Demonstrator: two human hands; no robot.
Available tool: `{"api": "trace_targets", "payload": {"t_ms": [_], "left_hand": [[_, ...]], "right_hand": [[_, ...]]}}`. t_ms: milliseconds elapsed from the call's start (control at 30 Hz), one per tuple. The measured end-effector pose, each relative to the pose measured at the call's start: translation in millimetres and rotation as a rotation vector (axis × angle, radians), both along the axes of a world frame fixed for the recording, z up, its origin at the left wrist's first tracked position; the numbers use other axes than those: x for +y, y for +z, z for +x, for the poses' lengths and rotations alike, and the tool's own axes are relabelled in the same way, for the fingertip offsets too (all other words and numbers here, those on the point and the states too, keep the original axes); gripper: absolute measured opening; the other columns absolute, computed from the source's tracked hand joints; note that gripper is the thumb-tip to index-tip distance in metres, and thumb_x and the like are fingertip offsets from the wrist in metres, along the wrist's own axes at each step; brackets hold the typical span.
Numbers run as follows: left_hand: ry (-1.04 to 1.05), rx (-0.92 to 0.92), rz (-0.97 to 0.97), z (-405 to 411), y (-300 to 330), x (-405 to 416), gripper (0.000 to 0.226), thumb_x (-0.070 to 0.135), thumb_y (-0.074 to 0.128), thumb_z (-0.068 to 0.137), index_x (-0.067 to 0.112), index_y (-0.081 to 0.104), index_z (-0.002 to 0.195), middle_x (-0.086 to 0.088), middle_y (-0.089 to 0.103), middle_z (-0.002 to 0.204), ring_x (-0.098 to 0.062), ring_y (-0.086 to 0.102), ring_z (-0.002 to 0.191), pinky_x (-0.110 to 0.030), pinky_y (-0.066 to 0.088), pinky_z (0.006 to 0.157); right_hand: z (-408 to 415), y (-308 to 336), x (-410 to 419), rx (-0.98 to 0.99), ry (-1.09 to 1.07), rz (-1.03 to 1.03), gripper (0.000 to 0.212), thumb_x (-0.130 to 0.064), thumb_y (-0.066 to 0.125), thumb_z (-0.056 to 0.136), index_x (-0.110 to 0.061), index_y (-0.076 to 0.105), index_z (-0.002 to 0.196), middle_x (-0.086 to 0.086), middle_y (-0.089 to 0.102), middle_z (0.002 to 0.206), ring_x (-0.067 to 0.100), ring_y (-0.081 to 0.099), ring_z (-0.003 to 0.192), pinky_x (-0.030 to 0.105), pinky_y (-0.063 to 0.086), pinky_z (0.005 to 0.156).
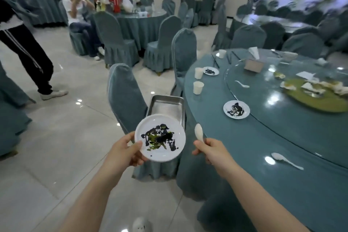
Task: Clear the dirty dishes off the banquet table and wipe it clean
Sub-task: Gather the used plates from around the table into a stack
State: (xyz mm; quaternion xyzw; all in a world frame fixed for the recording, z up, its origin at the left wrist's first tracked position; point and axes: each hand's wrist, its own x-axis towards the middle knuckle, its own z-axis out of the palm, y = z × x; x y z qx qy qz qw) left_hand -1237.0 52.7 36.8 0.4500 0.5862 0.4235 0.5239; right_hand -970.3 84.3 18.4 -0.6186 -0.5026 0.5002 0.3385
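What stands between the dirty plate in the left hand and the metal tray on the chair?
Nothing visible. The left hand holds the plate just in front of the metal tray, which looks bare inside, and the path is open.

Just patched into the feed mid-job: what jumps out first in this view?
Front and centre, the left hand holds a white plate smeared with dark and green residue, while the right hand grips a white spoon. Just beyond them a metal tray rests on a covered chair. To the right, the round banquet table carries more dirty plates, cups and spoons.
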Motion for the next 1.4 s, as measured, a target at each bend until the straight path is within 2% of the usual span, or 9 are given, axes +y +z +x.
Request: {"api": "trace_targets", "payload": {"t_ms": [167, 300, 500, 700, 933, 1167, 1233, 1300, 1400], "left_hand": [[-0.239, -0.049, 0.006, 23, -9, 109, 0.029, 0.014, 0.051, 0.096, 0.031, 0.058, 0.118, -0.017, 0.07, 0.072, -0.017, 0.06, 0.054, -0.023, 0.048, 0.05], [-0.401, -0.065, -0.032, 46, -5, 187, 0.026, 0.016, 0.049, 0.097, 0.034, 0.056, 0.114, -0.022, 0.07, 0.07, -0.018, 0.057, 0.049, -0.025, 0.046, 0.051], [-0.582, -0.037, -0.066, 86, -8, 262, 0.024, 0.016, 0.05, 0.097, 0.03, 0.055, 0.117, -0.019, 0.07, 0.069, -0.017, 0.058, 0.048, -0.022, 0.046, 0.048], [-0.761, -0.002, -0.17, 133, -22, 317, 0.027, 0.022, 0.052, 0.097, 0.031, 0.05, 0.122, -0.018, 0.072, 0.074, -0.018, 0.062, 0.053, -0.022, 0.047, 0.049], [-0.774, 0.063, -0.259, 197, -48, 377, 0.029, 0.02, 0.057, 0.094, 0.038, 0.048, 0.115, -0.012, 0.074, 0.081, -0.017, 0.065, 0.057, -0.024, 0.048, 0.053], [-0.81, 0.177, -0.292, 275, -84, 424, 0.036, 0.014, 0.055, 0.094, 0.037, 0.045, 0.119, -0.004, 0.074, 0.079, -0.013, 0.063, 0.057, -0.018, 0.046, 0.054], [-0.815, 0.209, -0.291, 293, -94, 430, 0.037, 0.01, 0.054, 0.093, 0.034, 0.046, 0.121, -0.001, 0.072, 0.083, -0.011, 0.062, 0.057, -0.013, 0.045, 0.051], [-0.841, 0.257, -0.274, 310, -105, 435, 0.041, 0.008, 0.053, 0.092, 0.034, 0.047, 0.124, -0.001, 0.07, 0.085, -0.01, 0.06, 0.059, -0.011, 0.044, 0.051], [-0.888, 0.309, -0.23, 329, -120, 439, 0.045, 0.002, 0.051, 0.09, 0.034, 0.051, 0.122, 0.016, 0.068, 0.068, 0.001, 0.059, 0.056, -0.01, 0.044, 0.053]], "right_hand": [[10, 8, 59, 0.041, -0.163, -0.025, 0.024, -0.033, 0.061, 0.09, -0.01, 0.063, 0.083, 0.001, 0.071, 0.068, 0.006, 0.036, 0.041, 0.022, 0.03, 0.045], [20, 13, 103, 0.125, -0.298, -0.05, 0.028, -0.029, 0.059, 0.092, -0.002, 0.065, 0.089, 0.017, 0.071, 0.078, 0.009, 0.026, 0.042, 0.021, 0.024, 0.04], [41, 2, 143, 0.118, -0.461, -0.058, 0.016, -0.017, 0.061, 0.09, -0.003, 0.059, 0.083, -0.008, 0.055, 0.049, 0.008, 0.028, 0.042, 0.023, 0.024, 0.042], [80, -21, 178, 0.085, -0.587, -0.143, 0.013, -0.005, 0.057, 0.083, -0.009, 0.054, 0.071, -0.01, 0.042, 0.042, 0.009, 0.027, 0.043, 0.024, 0.022, 0.045], [143, -52, 237, 0.023, -0.685, -0.169, 0.014, -0.004, 0.058, 0.077, -0.009, 0.047, 0.069, -0.001, 0.037, 0.052, 0.013, 0.028, 0.046, 0.027, 0.022, 0.048], [205, -89, 277, -0.123, -0.735, -0.183, 0.011, -0.01, 0.063, 0.079, 0.0, 0.06, 0.077, 0.002, 0.056, 0.06, 0.013, 0.042, 0.05, 0.025, 0.032, 0.048], [216, -97, 280, -0.176, -0.744, -0.169, 0.008, -0.015, 0.064, 0.08, -0.008, 0.062, 0.075, 0.0, 0.062, 0.065, 0.014, 0.049, 0.057, 0.028, 0.036, 0.053], [227, -105, 281, -0.222, -0.767, -0.161, 0.012, -0.018, 0.063, 0.081, -0.017, 0.059, 0.07, -0.009, 0.061, 0.059, 0.005, 0.05, 0.054, 0.025, 0.035, 0.05], [236, -116, 282, -0.27, -0.789, -0.158, 0.021, -0.02, 0.063, 0.083, -0.025, 0.054, 0.065, -0.018, 0.058, 0.054, 0.0, 0.05, 0.051, 0.017, 0.032, 0.046]]}}
